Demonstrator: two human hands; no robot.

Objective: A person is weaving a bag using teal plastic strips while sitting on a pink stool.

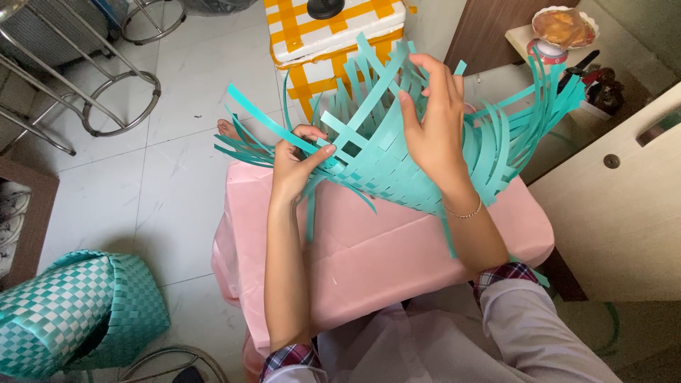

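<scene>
We are observing one half-woven basket [386,159] of teal plastic strips, held in the air above a pink-covered surface [369,248]. The woven part is sitting in the middle, and loose strip ends are fanning out to the left, upward and to the right.

The left hand [296,167] is closing its grip on the left edge of the weave. Its thumb and forefinger are pinching one long teal strip [266,117] that is running up and to the left; the remaining fingers are curling under the basket, so the grip is nearly fully closed.

The right hand [433,124] is lying across the upper middle of the weave. Its fingers are bending over the top strips and the thumb is pressing the woven face; the grip is partly closed and is holding the basket body rather than a single strip. A thin bracelet [464,211] is sitting on that wrist.

We are counting two hands, both on the basket, and two checked cuffs [505,272] at the rolled sleeves.

On the tiled floor [163,184] at lower left, one finished basket [71,312] in teal and white checker weave is standing well apart from the work. One box [333,35] banded with yellow tape is standing behind the surface. Metal stool frames [106,92] are showing at upper left; we cannot tell their count. One bare foot [228,130] is showing just beyond the loose strips.
</scene>
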